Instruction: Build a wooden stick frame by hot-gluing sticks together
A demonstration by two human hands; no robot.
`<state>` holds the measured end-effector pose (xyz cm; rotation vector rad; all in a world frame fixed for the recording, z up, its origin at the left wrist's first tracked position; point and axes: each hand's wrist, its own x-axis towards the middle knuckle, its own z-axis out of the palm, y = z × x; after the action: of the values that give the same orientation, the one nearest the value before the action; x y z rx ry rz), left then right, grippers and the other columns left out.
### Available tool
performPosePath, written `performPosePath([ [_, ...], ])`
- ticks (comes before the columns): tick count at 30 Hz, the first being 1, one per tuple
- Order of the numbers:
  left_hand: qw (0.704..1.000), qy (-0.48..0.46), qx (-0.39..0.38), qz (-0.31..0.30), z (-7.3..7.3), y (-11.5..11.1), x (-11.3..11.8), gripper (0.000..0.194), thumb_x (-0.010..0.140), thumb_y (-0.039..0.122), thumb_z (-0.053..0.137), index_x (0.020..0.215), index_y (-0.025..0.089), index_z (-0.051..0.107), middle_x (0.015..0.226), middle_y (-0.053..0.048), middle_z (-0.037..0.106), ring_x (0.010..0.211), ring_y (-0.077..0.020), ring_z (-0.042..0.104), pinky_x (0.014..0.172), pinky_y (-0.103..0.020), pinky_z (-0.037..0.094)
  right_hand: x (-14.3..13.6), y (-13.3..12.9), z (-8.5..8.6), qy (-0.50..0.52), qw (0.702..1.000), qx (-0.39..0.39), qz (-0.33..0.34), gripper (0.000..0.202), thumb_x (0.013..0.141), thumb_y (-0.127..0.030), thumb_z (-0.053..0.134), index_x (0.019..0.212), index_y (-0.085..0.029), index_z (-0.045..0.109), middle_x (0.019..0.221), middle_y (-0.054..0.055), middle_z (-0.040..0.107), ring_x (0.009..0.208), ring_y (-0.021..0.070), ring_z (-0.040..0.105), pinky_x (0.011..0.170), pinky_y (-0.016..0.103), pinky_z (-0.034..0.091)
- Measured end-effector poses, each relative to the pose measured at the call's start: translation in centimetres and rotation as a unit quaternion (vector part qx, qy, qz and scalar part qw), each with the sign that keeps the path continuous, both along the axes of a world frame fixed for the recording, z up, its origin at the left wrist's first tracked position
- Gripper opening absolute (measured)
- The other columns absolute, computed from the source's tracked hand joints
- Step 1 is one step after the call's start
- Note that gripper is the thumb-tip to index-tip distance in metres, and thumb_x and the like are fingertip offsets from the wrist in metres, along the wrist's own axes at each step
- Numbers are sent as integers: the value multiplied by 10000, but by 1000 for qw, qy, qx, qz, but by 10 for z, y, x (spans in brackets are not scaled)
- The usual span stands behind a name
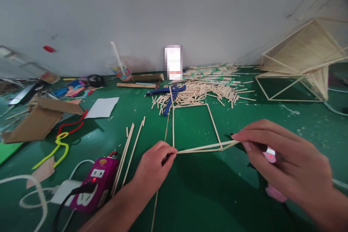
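Observation:
A square frame of thin wooden sticks (173, 127) lies before me on the green table. My left hand (154, 166) pinches the near left corner, thumb against the fingers. Along the near side runs another wooden stick (208, 146), slanting up to the right past the frame's corner. My right hand (290, 159) pinches its far end between thumb and fingers. Partly hidden below the right hand is a pink tool (276, 193) with a small red light; I cannot tell whether the hand touches it. Several loose sticks (133, 152) lie left of the frame.
Behind the frame are blue cutters (170, 98) and a heap of short sticks (201, 92). A phone (173, 61) leans on the wall. On the left are a magenta power strip (94, 185) with cables and cardboard (38, 119). A larger stick structure (296, 87) stands at right.

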<state>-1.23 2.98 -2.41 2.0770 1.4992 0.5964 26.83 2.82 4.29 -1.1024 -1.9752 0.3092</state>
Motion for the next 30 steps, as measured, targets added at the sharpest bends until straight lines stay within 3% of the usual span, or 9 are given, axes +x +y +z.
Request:
performPosePath([
  [6,1000,3,-2,-1,-1,1,0,141,893,209,534,929,227,670,889,7,633,729,-106,592,694,-225,459,1,2,3,-30,999,41,-6,238,863,-82,504,992,-222,648,914,34,599,698,90,625,582,197,520],
  [15,998,55,-12,5,0,2,0,156,902,239,516,908,238,672,889,-3,638,787,-143,597,685,-252,453,9,8,-9,-9,1000,15,-21,254,846,-105,565,1037,-256,637,968,15,629,754,106,626,595,205,505],
  [25,999,52,-11,7,3,2,2,145,898,234,512,883,233,657,879,-5,638,769,-147,588,667,-258,447,18,9,-11,14,998,3,55,351,811,-45,543,1044,-296,624,944,32,647,798,184,654,620,300,534],
  [30,999,51,-17,11,4,3,3,141,893,228,517,879,230,657,888,-5,640,772,-148,583,678,-263,445,17,7,-8,11,998,11,54,389,802,-37,541,1076,-306,609,971,40,643,834,199,649,641,318,538],
])
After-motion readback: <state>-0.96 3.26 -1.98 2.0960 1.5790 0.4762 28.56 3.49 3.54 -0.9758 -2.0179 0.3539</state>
